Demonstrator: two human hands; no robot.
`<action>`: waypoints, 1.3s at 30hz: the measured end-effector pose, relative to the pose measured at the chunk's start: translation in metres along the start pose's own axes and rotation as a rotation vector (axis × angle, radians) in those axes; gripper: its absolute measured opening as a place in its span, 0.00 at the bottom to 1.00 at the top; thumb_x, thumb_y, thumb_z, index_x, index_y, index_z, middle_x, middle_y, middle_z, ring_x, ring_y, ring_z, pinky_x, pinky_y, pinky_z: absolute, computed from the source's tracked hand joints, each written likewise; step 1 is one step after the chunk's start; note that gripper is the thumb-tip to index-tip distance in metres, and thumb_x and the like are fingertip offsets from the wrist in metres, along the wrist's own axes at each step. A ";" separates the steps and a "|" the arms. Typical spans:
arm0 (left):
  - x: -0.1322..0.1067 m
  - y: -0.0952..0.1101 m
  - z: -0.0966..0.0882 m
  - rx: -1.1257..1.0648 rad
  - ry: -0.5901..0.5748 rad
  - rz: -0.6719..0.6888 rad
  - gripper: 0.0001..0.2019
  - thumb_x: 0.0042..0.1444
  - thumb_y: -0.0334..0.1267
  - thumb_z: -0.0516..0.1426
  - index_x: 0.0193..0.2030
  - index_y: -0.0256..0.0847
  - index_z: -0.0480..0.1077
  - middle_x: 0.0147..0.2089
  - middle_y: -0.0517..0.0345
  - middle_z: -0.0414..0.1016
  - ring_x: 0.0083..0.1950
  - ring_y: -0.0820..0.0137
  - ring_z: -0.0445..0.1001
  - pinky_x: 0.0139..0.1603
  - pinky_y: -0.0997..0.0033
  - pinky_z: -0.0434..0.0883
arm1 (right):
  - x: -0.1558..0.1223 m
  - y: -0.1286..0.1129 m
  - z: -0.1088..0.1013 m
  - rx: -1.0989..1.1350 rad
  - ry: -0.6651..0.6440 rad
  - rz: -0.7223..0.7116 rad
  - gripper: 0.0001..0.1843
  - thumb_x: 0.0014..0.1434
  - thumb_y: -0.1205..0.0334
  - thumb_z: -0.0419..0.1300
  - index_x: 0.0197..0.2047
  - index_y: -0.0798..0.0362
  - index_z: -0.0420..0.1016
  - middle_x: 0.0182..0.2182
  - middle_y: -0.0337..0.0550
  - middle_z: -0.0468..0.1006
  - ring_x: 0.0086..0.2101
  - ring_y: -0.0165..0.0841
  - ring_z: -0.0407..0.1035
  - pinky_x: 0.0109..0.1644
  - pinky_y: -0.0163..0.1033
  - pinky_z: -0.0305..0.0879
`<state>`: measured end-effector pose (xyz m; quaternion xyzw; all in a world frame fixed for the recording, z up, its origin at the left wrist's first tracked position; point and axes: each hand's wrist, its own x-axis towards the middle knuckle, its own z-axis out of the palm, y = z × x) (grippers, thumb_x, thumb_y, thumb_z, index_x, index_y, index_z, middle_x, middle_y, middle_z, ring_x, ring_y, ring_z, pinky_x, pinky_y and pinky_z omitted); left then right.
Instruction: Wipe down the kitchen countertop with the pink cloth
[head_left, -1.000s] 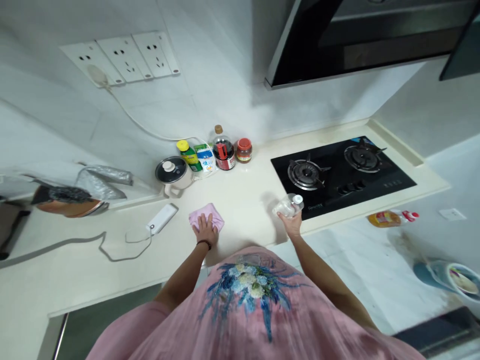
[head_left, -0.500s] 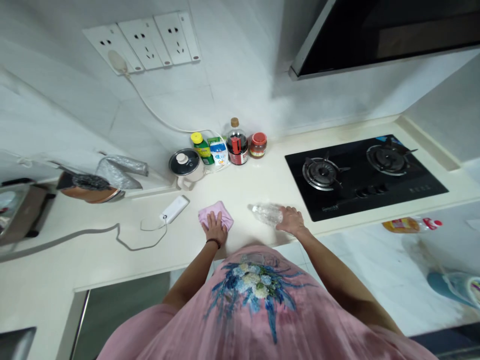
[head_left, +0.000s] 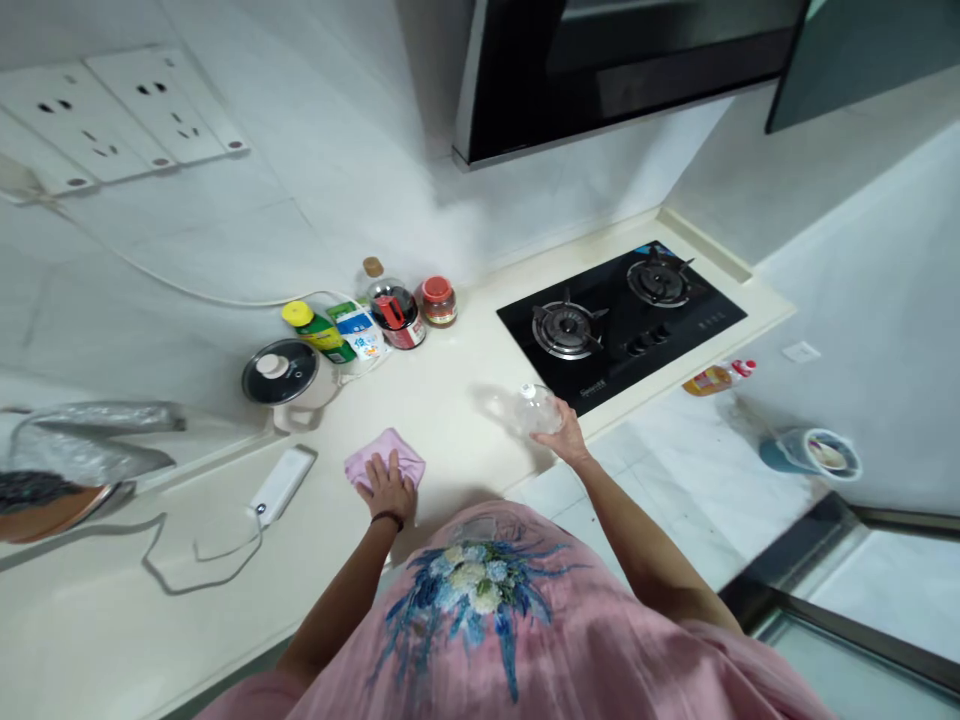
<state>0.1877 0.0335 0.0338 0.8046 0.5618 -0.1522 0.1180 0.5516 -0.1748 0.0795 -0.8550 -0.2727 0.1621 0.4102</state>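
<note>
My left hand [head_left: 388, 487] lies flat with its fingers spread on a folded pink cloth [head_left: 397, 452] on the counter. A dark bracelet circles that wrist. In my right hand [head_left: 564, 437] is a clear plastic bottle [head_left: 534, 408], gripped from its right side near the front edge of the counter. The bottle's cap end points up toward the camera, and a shadow falls to its left. The hob's near corner is just beyond this hand.
A black gas hob [head_left: 622, 330] sits to the right. Along the wall stand a small lidded pot [head_left: 289, 375], a yellow-capped green bottle [head_left: 319, 332], a white packet [head_left: 361, 335], a dark sauce bottle [head_left: 399, 315] and a red-lidded jar [head_left: 439, 302]. A white power strip [head_left: 283, 485] with its cord lies left.
The view has turned to the right. My right hand has tipped the bottle from lying sideways to more upright. My left hand stays on the cloth.
</note>
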 end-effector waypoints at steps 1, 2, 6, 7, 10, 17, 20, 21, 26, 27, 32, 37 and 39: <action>0.003 0.002 -0.001 0.000 0.000 0.003 0.35 0.72 0.41 0.46 0.83 0.44 0.45 0.85 0.41 0.33 0.84 0.48 0.32 0.78 0.31 0.41 | 0.001 0.005 -0.006 0.079 0.058 0.013 0.49 0.39 0.47 0.74 0.64 0.49 0.67 0.58 0.51 0.75 0.57 0.49 0.69 0.66 0.55 0.67; 0.006 0.004 -0.002 -0.004 0.001 0.006 0.35 0.72 0.41 0.46 0.83 0.44 0.45 0.85 0.42 0.32 0.84 0.48 0.32 0.78 0.32 0.40 | 0.003 0.009 -0.012 0.145 0.110 0.021 0.49 0.39 0.46 0.74 0.63 0.51 0.67 0.58 0.52 0.75 0.56 0.48 0.70 0.65 0.54 0.67; 0.020 0.022 -0.006 -0.040 -0.013 0.028 0.35 0.73 0.42 0.45 0.84 0.43 0.43 0.85 0.42 0.29 0.84 0.49 0.29 0.78 0.31 0.38 | 0.022 0.028 -0.035 0.292 0.308 0.090 0.48 0.43 0.42 0.72 0.63 0.53 0.62 0.60 0.54 0.72 0.54 0.44 0.71 0.63 0.50 0.69; 0.023 0.028 -0.006 -0.043 -0.019 0.037 0.35 0.73 0.42 0.45 0.84 0.43 0.42 0.85 0.42 0.28 0.84 0.49 0.28 0.78 0.31 0.37 | 0.027 0.032 -0.040 0.308 0.347 0.116 0.49 0.43 0.43 0.72 0.63 0.52 0.61 0.61 0.54 0.72 0.55 0.43 0.71 0.62 0.50 0.69; 0.024 0.051 -0.005 -0.027 -0.035 0.101 0.36 0.72 0.42 0.46 0.84 0.44 0.42 0.85 0.45 0.26 0.84 0.49 0.27 0.78 0.32 0.36 | 0.043 0.044 -0.045 0.334 0.434 0.181 0.49 0.45 0.45 0.72 0.65 0.51 0.57 0.62 0.53 0.71 0.55 0.41 0.71 0.62 0.50 0.69; -0.003 0.125 0.014 0.046 -0.085 0.486 0.40 0.67 0.42 0.53 0.83 0.48 0.45 0.85 0.49 0.31 0.84 0.48 0.29 0.78 0.33 0.31 | 0.057 0.046 -0.040 0.294 0.463 0.190 0.47 0.52 0.47 0.69 0.68 0.51 0.53 0.66 0.57 0.67 0.59 0.40 0.69 0.65 0.50 0.67; -0.010 0.158 0.021 0.049 -0.116 0.673 0.40 0.66 0.44 0.54 0.83 0.52 0.47 0.85 0.52 0.35 0.84 0.49 0.32 0.79 0.34 0.30 | 0.047 0.047 -0.036 0.178 0.434 0.189 0.49 0.56 0.47 0.66 0.72 0.54 0.49 0.68 0.59 0.66 0.62 0.43 0.65 0.69 0.50 0.63; -0.011 0.168 0.023 0.050 -0.121 0.732 0.40 0.66 0.45 0.55 0.83 0.52 0.47 0.85 0.53 0.36 0.84 0.50 0.32 0.79 0.35 0.29 | 0.040 0.048 -0.034 0.128 0.424 0.206 0.48 0.57 0.47 0.65 0.73 0.55 0.50 0.68 0.60 0.66 0.64 0.44 0.64 0.70 0.52 0.61; -0.004 0.212 0.022 0.065 -0.104 0.932 0.38 0.67 0.47 0.54 0.82 0.54 0.51 0.84 0.56 0.41 0.84 0.53 0.33 0.80 0.37 0.29 | -0.017 0.068 -0.024 -0.102 0.277 0.244 0.43 0.60 0.46 0.60 0.73 0.58 0.57 0.70 0.67 0.63 0.71 0.54 0.54 0.74 0.65 0.54; 0.000 0.221 0.019 0.060 -0.100 0.942 0.37 0.67 0.46 0.55 0.82 0.54 0.51 0.84 0.56 0.41 0.84 0.53 0.34 0.80 0.37 0.28 | -0.029 0.072 -0.022 -0.146 0.230 0.221 0.42 0.62 0.47 0.58 0.73 0.58 0.57 0.71 0.66 0.63 0.72 0.54 0.54 0.75 0.66 0.53; 0.043 0.269 -0.005 -0.029 -0.111 0.821 0.36 0.67 0.42 0.55 0.81 0.48 0.54 0.85 0.52 0.40 0.84 0.55 0.36 0.80 0.40 0.27 | -0.075 0.081 -0.021 -0.257 0.142 0.193 0.37 0.65 0.51 0.54 0.74 0.55 0.57 0.72 0.62 0.63 0.72 0.51 0.55 0.76 0.63 0.54; 0.107 0.298 -0.039 -0.060 -0.064 0.680 0.34 0.71 0.39 0.50 0.82 0.37 0.50 0.85 0.41 0.33 0.84 0.48 0.31 0.76 0.30 0.28 | -0.109 0.086 -0.032 -0.308 0.099 0.242 0.35 0.69 0.48 0.50 0.74 0.51 0.58 0.73 0.55 0.63 0.73 0.42 0.54 0.78 0.47 0.53; 0.134 0.303 -0.054 -0.059 -0.044 0.649 0.35 0.72 0.38 0.47 0.82 0.30 0.46 0.84 0.34 0.28 0.83 0.41 0.29 0.73 0.22 0.29 | -0.123 0.089 -0.038 -0.304 0.122 0.259 0.35 0.69 0.46 0.49 0.73 0.54 0.60 0.72 0.56 0.64 0.73 0.41 0.54 0.78 0.42 0.53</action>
